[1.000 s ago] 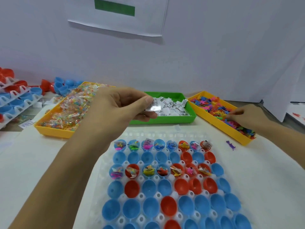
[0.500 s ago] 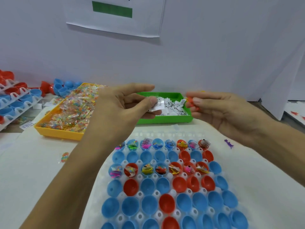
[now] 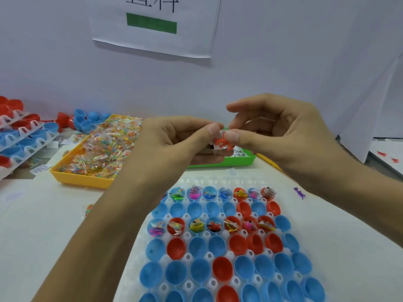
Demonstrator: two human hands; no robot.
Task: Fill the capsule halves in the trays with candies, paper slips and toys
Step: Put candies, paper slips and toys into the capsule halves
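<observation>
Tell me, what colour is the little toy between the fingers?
Orange-red small plastic toy, seen in the head view.

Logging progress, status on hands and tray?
Both hands up: left hand pinches paper slip, right hand pinches orange toy. Tray: two rows filled, rest bare. Nothing blocking.

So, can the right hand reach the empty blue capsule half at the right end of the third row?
Probably yes: the right hand, though pinching an orange toy, hovers above the tray, and nothing covers that blue capsule half.
</observation>
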